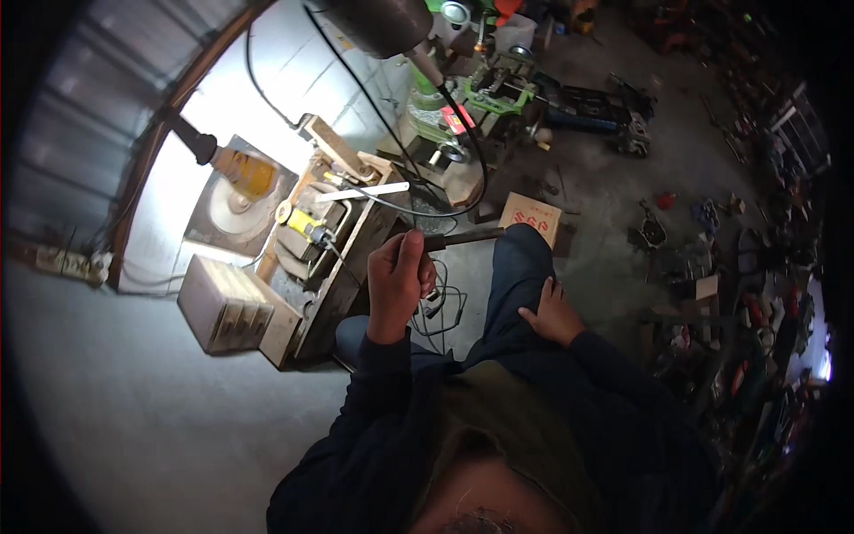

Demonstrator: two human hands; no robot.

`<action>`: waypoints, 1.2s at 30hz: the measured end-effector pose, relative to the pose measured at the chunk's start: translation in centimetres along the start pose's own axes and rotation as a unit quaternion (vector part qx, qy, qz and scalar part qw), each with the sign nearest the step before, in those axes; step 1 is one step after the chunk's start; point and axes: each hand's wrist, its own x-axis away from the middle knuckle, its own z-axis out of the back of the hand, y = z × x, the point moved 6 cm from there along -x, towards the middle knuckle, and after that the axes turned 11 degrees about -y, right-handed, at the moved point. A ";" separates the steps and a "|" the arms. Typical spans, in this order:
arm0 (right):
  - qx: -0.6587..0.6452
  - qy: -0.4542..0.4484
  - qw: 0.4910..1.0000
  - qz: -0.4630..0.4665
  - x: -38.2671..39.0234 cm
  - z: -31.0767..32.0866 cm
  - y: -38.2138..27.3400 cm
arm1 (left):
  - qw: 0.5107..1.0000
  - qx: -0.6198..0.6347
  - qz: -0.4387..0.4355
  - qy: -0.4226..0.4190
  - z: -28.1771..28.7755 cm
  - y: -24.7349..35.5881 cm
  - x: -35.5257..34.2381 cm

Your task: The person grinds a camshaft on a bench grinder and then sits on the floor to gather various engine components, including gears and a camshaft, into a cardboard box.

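Observation:
My left hand (400, 276) is raised in front of my lap, its fingers wrapped round one end of a dark, slim rod-like tool (471, 237). The tool points right, toward my raised knee, and looks thicker near my grip. Its exact kind cannot be made out. My right hand (556, 316) rests on my right thigh with the fingers spread, holding nothing. Just beyond the tool's far end sits a cardboard box (540, 214) with red print, partly hidden by the knee.
To the left stands a cluttered wooden workbench (331, 307) bearing a yellow power tool (307, 225) and a pale flat strip (378, 190). A drawer box (222, 307) adjoins it. Cables (449, 298) coil on the floor. Ahead is a green machine (436, 116); parts lie scattered right.

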 end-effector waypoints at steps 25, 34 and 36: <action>-0.227 -0.165 0.922 -0.267 5.6 9.0 0.9 | 0.836 0.217 0.407 -0.297 -13.0 3.9 -3.1; -0.756 0.166 0.620 0.127 17.8 29.2 7.2 | 0.885 -0.026 0.289 -0.363 -26.2 15.9 -10.8; -0.735 0.216 0.616 0.184 22.1 36.2 8.9 | 0.854 -0.067 0.277 -0.435 -31.2 16.9 -12.0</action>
